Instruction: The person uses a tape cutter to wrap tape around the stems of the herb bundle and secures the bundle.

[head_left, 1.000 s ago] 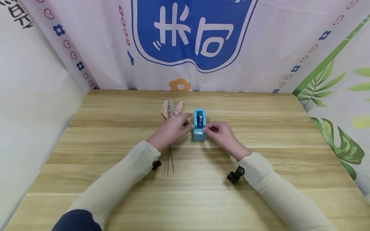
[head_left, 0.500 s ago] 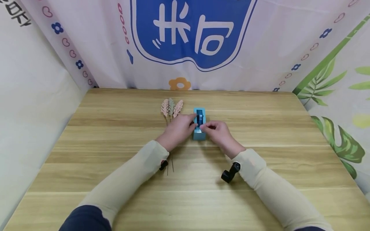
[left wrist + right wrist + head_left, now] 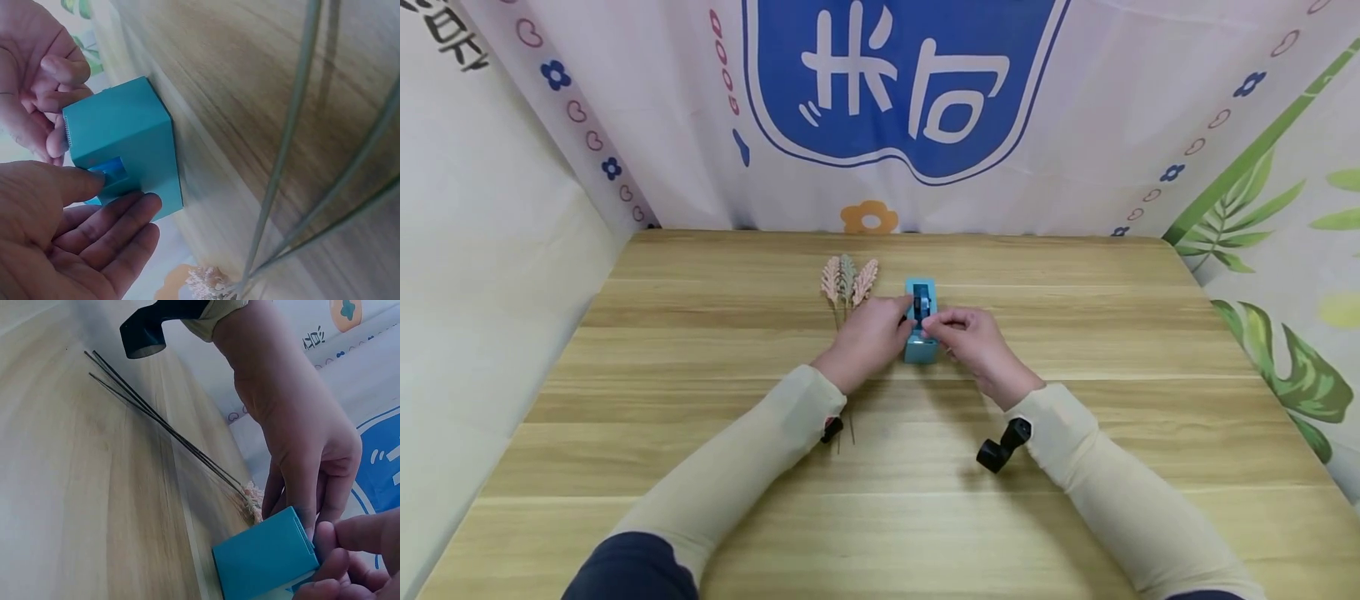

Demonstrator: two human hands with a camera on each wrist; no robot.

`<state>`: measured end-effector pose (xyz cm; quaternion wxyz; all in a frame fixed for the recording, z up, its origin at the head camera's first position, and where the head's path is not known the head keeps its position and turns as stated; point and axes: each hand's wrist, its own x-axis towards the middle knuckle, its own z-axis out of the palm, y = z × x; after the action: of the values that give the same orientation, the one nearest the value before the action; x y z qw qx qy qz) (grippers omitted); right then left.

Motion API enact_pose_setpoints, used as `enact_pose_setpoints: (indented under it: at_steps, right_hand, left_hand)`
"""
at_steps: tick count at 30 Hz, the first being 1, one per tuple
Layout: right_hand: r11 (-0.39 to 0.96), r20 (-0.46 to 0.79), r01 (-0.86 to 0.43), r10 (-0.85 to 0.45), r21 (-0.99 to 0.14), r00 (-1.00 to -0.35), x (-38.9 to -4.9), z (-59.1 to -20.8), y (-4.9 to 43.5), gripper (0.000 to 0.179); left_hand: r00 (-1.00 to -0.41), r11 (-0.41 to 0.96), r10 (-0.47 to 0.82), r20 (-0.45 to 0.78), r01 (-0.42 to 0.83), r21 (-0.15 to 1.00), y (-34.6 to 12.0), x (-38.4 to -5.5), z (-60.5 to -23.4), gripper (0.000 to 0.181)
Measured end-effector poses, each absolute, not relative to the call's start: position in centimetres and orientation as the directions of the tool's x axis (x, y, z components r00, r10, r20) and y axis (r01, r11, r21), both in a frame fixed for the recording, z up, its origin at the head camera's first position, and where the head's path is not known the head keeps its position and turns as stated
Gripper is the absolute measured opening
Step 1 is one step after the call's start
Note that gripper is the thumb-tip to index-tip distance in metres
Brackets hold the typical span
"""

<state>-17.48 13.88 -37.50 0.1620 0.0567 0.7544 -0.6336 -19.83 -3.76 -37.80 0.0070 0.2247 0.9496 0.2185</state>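
Note:
A blue tape dispenser [image 3: 920, 352] stands upright on the wooden table, its cutter end facing me. My left hand [image 3: 865, 337] holds it from the left, thumb and fingers at its side wall. In the left wrist view that thumb lies at the opening in the dispenser's side [image 3: 137, 169]. At the toothed edge my right hand [image 3: 977, 342] pinches the tape's end with thumb and forefinger; the tape between them is mostly hidden. Left of the dispenser lie three artificial flower stems, pink [image 3: 831, 279], grey-green [image 3: 847, 279] and pink [image 3: 866, 282], partly under my left hand.
The wooden table [image 3: 880, 517] stretches to a printed curtain [image 3: 685, 150] at the back. A leaf-patterned cloth [image 3: 1300, 350] hangs on the right. Black wrist cameras hang below both cuffs, the right camera [image 3: 1000, 450] close over the table.
My left hand has moved right, from beside the flowers onto the dispenser. The right hand has shifted slightly back along its top, at the tape end. The dispenser stays in place.

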Motion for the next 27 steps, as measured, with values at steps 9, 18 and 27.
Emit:
enact_pose_setpoints:
  at_steps: [9,18,27]
  right_hand:
    - [0.179,-0.323,0.304,-0.092,-0.936,-0.942,-15.9,-37.5,13.8,0.023]
    - [0.079,-0.325,0.317,-0.144,-0.945,-0.935,-14.0,-37.9,13.6,0.030]
    - [0.047,-0.327,0.323,-0.148,-0.945,-0.933,-12.7,-38.1,13.7,0.030]
  left_hand:
    - [-0.900,0.801,0.428,0.077,0.417,0.429,-3.7,-19.7,-37.7,0.036]
    - [-0.901,0.799,0.426,0.084,0.418,0.433,-3.8,-19.7,-37.8,0.036]
    - [-0.902,0.798,0.422,0.090,0.416,0.436,-3.7,-19.6,-37.8,0.036]
